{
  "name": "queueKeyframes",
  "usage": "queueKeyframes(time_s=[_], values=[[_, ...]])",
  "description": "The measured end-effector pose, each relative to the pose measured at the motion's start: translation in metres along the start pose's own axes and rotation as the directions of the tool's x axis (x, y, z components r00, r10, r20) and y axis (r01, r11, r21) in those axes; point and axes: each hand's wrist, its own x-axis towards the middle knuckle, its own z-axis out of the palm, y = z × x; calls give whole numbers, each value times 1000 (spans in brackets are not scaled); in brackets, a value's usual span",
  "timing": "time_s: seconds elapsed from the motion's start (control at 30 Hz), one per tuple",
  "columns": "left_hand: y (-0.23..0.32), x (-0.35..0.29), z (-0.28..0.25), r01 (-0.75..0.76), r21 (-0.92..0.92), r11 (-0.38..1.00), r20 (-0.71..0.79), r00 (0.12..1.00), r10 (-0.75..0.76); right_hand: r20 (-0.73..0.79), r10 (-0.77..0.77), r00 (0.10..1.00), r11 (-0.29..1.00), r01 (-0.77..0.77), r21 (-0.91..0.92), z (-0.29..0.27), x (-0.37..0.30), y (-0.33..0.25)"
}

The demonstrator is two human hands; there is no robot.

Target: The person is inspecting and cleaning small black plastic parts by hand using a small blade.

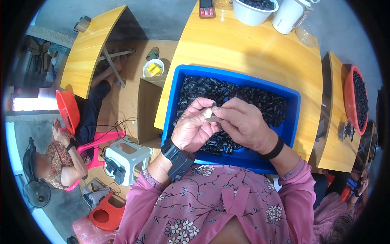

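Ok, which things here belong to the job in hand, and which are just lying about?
In the job:
- left hand
- right hand
- flat piece between them
- blue tray
- black parts

Apparently lying about:
- phone
- white jug
- white stool

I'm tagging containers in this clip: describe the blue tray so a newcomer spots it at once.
Find the yellow wooden table in the middle. At its near end, below the left hand and right hand, is the tray holding small black parts. Unlike the round white bowl at the far end, it is rectangular and blue.
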Motion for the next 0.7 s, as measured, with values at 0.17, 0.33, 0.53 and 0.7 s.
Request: queueKeyframes(time_s=[0.17,0.33,0.53,0.7], values=[[-1,3,-11,1,-71,997,87,996,5,-74,141,987,983,-131,125,-1,1,-1],[1,2,-2,-24,3,1000,14,1000,24,-66,401,914,865,-354,357,2,1,3],[0,2,-1,-76,44,996,45,996,74,-24,337,941,922,-325,211,0,3,4],[1,2,1,-54,69,996,-8,998,55,-50,325,944,928,-309,208,0,4,1]])
